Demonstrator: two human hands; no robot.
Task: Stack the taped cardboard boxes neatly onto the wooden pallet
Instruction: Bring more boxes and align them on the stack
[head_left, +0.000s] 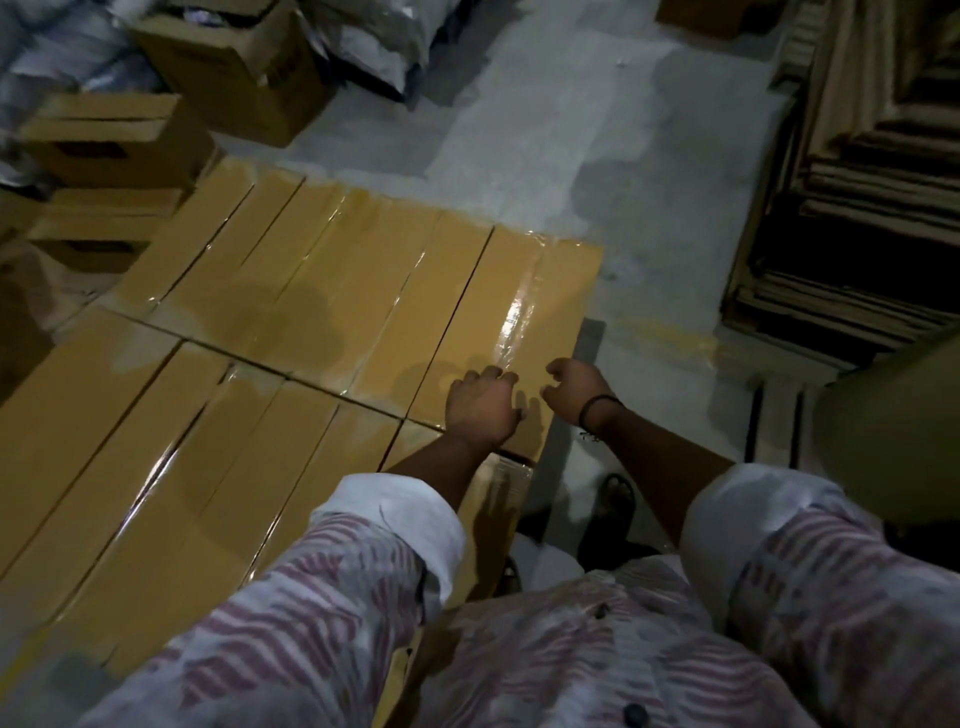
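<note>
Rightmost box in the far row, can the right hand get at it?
Likely yes: the right hand is at the right edge of that box, with open floor beside it and nothing between.

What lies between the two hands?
In the head view, only the taped top of the rightmost box shows between the left hand and the right hand.

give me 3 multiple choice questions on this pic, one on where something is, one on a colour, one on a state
1. The left hand rests on: A the floor; B a taped box; C the flat cardboard pile.
2. The wristband is: A black; B red; C white.
3. That box is: A open; B crushed; C sealed shut.
Answers: B, the palm lies on the box top; A, a black loop circles the right wrist; C, shiny tape runs over closed flaps.
</note>
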